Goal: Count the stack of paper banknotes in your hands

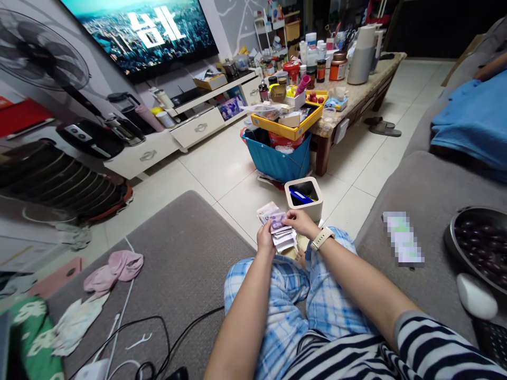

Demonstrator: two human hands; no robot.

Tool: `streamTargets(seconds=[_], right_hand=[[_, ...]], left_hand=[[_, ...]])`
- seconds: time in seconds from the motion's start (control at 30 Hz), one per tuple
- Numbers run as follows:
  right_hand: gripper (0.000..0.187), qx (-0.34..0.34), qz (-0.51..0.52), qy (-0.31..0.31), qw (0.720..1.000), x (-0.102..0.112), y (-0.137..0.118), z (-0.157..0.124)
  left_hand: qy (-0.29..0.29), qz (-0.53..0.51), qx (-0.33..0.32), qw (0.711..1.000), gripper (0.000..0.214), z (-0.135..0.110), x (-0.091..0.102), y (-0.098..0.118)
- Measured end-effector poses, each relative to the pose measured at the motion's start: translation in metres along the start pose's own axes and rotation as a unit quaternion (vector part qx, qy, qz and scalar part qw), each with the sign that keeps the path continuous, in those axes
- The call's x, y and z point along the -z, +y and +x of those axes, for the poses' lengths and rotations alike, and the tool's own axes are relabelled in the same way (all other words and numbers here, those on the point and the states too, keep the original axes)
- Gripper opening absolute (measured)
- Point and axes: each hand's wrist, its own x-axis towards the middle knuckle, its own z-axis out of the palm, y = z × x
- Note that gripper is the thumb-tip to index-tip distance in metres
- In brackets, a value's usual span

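Observation:
A stack of banknotes is fanned out above my knees. My left hand grips the stack from below, fingers closed around it. My right hand, with a white watch on the wrist, pinches the top note at its right edge. I sit on a grey sofa in blue plaid trousers. Just beyond the notes a small white bin stands on the tiled floor.
A blue box topped by a yellow tray stands against a cluttered coffee table. A TV and white cabinet are at the left, a fan nearer. Cables, cloths and a bowl of dark fruit lie on the sofa.

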Motion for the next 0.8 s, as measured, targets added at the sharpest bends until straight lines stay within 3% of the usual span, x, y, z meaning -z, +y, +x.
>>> streamTargets(seconds=[0.33, 0.8], right_hand=[[0.021, -0.024, 0.090, -0.040, 0.995, -0.003, 0.000, 0.001], [0.025, -0.043, 0.105, -0.048, 0.992, -0.003, 0.003, 0.002]], left_hand=[[0.037, -0.009, -0.011, 0.999, 0.024, 0.012, 0.005, -0.005], [0.049, -0.007, -0.006, 0.999, 0.018, 0.006, 0.002, 0.000]])
